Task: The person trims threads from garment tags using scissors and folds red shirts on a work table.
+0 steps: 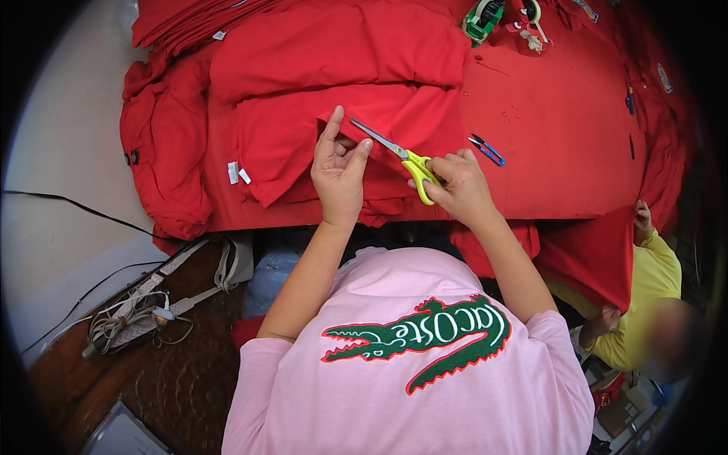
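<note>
My right hand [459, 186] has its fingers through the lime-green handles of a pair of scissors [418, 176]. Their metal blades point up and left, at the gap between my left thumb and forefinger. My left hand [339, 173] is raised at the edge of a red garment [284, 144] on the table. A fold of its cloth appears pinched among the curled fingers, partly hidden, while the forefinger points upward. Two small white labels [233, 173] show at the garment's left side. Right of the scissors lies a pair of blue-handled thread snips [487, 150].
Folded red garments [341, 45] pile up at the back, with more bunched at the left [171, 144]. A green tape dispenser [482, 21] stands at the far right of the red tabletop [553, 152]. A co-worker in yellow [652, 280] holds red cloth at right. Cables [125, 322] lie lower left.
</note>
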The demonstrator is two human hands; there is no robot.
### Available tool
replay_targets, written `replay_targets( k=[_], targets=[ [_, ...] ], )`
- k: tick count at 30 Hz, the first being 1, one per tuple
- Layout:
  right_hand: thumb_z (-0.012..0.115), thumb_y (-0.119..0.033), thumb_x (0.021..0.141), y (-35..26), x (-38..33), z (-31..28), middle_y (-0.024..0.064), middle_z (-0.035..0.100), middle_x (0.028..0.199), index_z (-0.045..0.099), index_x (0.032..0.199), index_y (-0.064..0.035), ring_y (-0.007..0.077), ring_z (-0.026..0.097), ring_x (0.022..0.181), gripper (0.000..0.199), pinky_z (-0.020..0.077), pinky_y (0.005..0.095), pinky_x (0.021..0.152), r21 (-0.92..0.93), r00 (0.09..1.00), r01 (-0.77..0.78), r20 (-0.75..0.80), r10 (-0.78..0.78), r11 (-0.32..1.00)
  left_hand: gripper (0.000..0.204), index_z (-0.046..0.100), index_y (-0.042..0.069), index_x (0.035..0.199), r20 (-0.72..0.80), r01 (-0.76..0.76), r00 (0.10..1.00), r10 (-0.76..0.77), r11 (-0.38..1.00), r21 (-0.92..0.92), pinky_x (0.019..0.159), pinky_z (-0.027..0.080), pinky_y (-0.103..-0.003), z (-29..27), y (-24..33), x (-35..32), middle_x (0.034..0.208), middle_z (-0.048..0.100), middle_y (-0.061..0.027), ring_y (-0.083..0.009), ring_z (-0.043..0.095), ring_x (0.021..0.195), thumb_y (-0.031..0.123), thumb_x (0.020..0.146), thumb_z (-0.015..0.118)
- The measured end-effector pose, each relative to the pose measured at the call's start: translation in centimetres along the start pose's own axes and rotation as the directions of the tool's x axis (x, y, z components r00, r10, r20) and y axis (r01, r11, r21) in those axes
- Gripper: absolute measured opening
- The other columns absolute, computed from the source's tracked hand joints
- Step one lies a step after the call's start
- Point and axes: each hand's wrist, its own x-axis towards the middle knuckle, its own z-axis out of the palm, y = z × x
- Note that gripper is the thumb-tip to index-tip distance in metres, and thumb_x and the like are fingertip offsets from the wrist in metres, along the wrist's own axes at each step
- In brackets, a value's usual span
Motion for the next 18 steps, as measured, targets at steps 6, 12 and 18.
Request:
replay_targets(
  k=[6, 12, 18],
  targets=[
    [0.079, -0.033, 0.079, -0.7, 0.3, -0.7, 0.0079, 0.056, 0.065, 0.066, 0.082, -0.0062, 0.0239, 0.053, 0.065, 0.030, 0.0379, 0.0381, 0.072, -0.041, 1.000, 0.005, 0.017, -0.005, 0.999, 0.074, 0.037, -0.001, 0.157, 0.035, 0.038, 0.999, -0.037, 0.998, -0.043, 0.089, 0.053, -0.023, 0.3, 0.9, 0.0, 0.112, 0.066, -0.0060, -0.0084, 0.062, 0.095, -0.015, 0.090, 0.068],
    [0.077, -0.030, 0.079, -0.6, 1.2, -0.9, 0.0073, 0.059, 0.066, 0.068, 0.084, -0.0068, 0.0232, 0.054, 0.066, 0.026, 0.0386, 0.0382, 0.073, -0.046, 0.999, 0.042, 0.015, -0.041, 0.998, 0.079, 0.033, 0.000, 0.159, 0.044, 0.051, 0.998, -0.050, 0.999, -0.012, 0.084, 0.056, -0.022, 0.0, 0.9, -0.3, 0.112, 0.066, -0.0063, -0.0068, 0.062, 0.089, -0.017, 0.089, 0.067],
    [0.076, -0.026, 0.082, 0.0, 0.8, -0.4, 0.0068, 0.061, 0.068, 0.069, 0.089, -0.0067, 0.0224, 0.056, 0.067, 0.021, 0.0398, 0.0380, 0.075, -0.063, 0.997, 0.059, 0.053, -0.056, 0.996, 0.080, 0.032, 0.000, 0.159, 0.037, 0.062, 0.997, -0.062, 0.998, 0.003, 0.085, 0.055, -0.021, -0.3, 0.9, -0.5, 0.110, 0.066, -0.0055, -0.0060, 0.062, 0.087, -0.017, 0.089, 0.067]
  ],
)
